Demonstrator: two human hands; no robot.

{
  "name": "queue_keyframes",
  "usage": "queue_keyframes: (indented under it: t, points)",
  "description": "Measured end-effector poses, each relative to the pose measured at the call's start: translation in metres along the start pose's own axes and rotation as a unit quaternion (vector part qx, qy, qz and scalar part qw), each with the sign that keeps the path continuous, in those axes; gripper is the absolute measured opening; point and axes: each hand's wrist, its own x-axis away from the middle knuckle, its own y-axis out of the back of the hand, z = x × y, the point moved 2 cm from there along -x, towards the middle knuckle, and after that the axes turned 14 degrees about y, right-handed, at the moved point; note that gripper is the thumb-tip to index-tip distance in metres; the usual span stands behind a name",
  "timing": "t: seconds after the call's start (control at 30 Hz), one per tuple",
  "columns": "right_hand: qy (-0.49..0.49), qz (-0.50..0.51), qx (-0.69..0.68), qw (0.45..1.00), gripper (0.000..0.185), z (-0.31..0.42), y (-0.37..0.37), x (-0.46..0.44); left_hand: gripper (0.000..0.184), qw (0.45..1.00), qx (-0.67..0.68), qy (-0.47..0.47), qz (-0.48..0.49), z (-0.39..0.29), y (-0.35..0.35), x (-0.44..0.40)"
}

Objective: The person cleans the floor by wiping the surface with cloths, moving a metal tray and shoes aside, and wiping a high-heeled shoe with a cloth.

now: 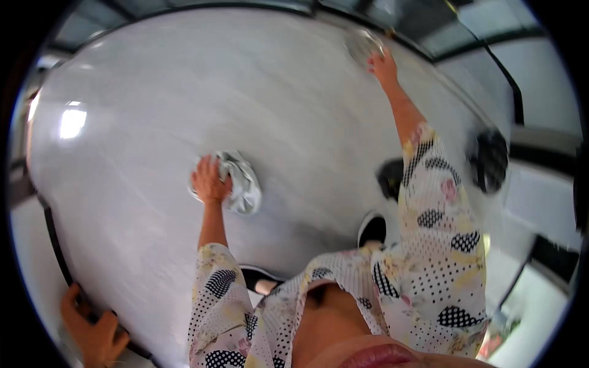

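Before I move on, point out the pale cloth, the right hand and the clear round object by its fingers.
Pale cloth [246, 186]: head view, on its uncovered folds.
Right hand [384, 67]: head view, on the middle of the hand.
Clear round object [362, 45]: head view, on its blurred see-through surface.

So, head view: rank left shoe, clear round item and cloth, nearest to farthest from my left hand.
1. Cloth: under your left hand.
2. Left shoe: behind that hand, rightward.
3. Clear round item: far ahead, by your right hand.
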Motion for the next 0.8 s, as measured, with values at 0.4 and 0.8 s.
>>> queue_keyframes:
  t: [0.4, 0.8]
  points:
    - [0.013, 0.420, 0.324, 0.848, 0.043, 0.036, 0.209, 0.295, 0.048, 0.993, 0.024, -0.077, -0.086, -0.004, 0.011, -0.004]
    - [-0.183, 0.560, 0.271, 0.761, 0.028, 0.114, 0.317, 0.236, 0.049, 0.999, 0.009, -0.050, -0.017, -0.005, 0.017, -0.008]
